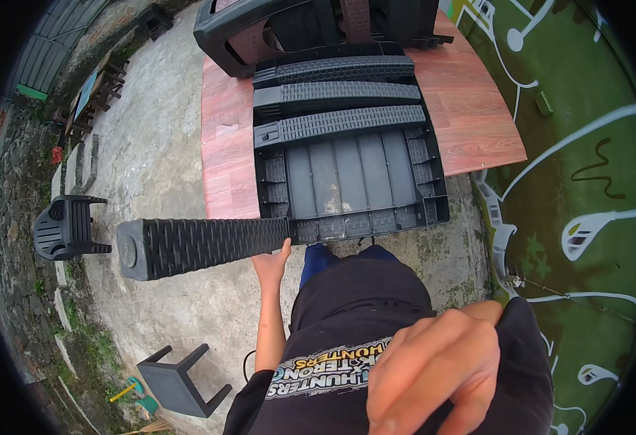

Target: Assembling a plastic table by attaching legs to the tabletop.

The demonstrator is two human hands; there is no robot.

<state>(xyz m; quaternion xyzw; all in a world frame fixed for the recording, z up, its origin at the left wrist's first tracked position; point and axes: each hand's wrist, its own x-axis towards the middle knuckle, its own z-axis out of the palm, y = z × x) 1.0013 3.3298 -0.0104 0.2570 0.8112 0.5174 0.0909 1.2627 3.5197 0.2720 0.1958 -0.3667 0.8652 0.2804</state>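
A black plastic tabletop (350,177) lies with its ribbed underside up, its rim raised all round. Across its far half rest three black woven-pattern table legs (343,125), side by side. A fourth table leg (205,246) stands out from the near left corner and points toward me. My left hand (271,262) grips that leg near its base, thumb up along the side and the other fingers hidden below. Close in front of my chest is my right hand (441,362), its fingers curled closed. Whatever it may hold is hidden behind the fingers.
Beneath the tabletop is a red wood-grain table (470,109); a dark plastic chair (318,29) lies at its far end. On the concrete floor to the left stand a black chair (68,227) and a dark stool (180,380). A green painted wall (593,181) runs along the right.
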